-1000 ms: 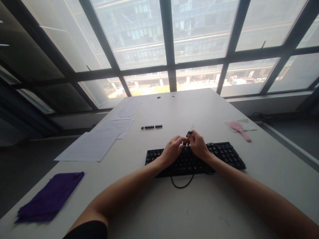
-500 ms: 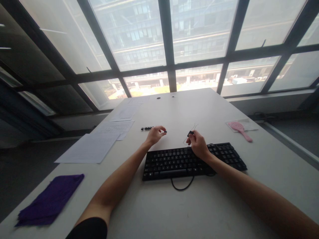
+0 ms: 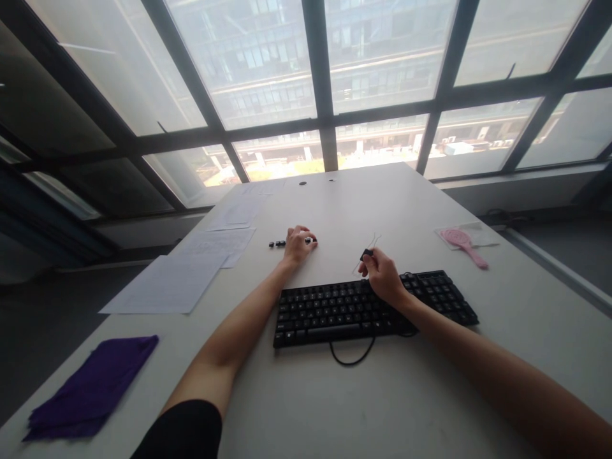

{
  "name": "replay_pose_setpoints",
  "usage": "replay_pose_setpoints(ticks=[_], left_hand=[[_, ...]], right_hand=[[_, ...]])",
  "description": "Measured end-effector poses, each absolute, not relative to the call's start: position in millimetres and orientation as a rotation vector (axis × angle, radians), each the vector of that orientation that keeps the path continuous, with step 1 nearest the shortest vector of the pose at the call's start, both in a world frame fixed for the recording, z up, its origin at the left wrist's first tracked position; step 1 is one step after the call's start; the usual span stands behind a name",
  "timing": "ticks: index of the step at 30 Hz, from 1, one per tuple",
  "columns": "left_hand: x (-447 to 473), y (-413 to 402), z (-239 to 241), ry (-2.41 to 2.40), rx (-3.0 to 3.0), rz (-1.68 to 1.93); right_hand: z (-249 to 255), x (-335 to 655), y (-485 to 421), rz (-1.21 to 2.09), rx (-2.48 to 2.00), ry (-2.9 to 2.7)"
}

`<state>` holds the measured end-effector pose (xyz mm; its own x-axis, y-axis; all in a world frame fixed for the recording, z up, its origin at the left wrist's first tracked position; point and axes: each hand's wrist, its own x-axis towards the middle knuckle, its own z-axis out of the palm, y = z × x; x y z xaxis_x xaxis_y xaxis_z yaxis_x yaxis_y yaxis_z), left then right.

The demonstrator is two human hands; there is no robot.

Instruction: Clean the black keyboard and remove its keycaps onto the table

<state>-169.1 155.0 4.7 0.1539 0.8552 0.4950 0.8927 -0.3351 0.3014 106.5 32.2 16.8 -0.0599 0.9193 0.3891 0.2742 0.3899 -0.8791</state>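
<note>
1. Keyboard (image 3: pixel 329 312) is lying on the white table (image 3: pixel 382 408), my right forearm crossing its keys, a cable (image 3: pixel 351 363) looping out at its near edge.
2. Beyond the keyboard, my left hand (image 3: pixel 297 244) is hiding part of a keycap row (image 3: pixel 280 243), fingertips at one cap; I cannot tell whether they are gripping it.
3. At the keyboard's far edge, my right hand (image 3: pixel 382 271) is pinching a black-handled wire tool (image 3: pixel 366 254).
4. Papers (image 3: pixel 157 287) and purple cloth (image 3: pixel 90 389) are lying left of the keyboard, a pink hairbrush (image 3: pixel 456 240) beyond its right end.
5. Unlike a second ago, my hands are no longer meeting over the keyboard but staying apart.
</note>
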Motion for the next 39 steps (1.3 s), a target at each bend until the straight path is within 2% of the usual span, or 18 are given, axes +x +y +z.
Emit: replay_pose_setpoints(ticks=[25,28,33,36,39], left_hand=[[-174,158,-3,-1.814,-2.285,-1.047],[-179,155,8,-1.814,-2.257,-1.078],[-171,128,53,-1.823,-2.258,-1.117],[-133,86,73,-1.824,-2.521,-0.972],[-82,36,72,-1.643,-2.811,-0.743]], right_hand=[[17,107,31,0.784,-1.076,-1.599],[17,107,32,0.785,-1.069,-1.586],[17,107,33,0.712,-1.070,-1.564],[17,108,35,0.699,-1.088,-1.537],[16,109,36,0.710,-1.100,-1.518]])
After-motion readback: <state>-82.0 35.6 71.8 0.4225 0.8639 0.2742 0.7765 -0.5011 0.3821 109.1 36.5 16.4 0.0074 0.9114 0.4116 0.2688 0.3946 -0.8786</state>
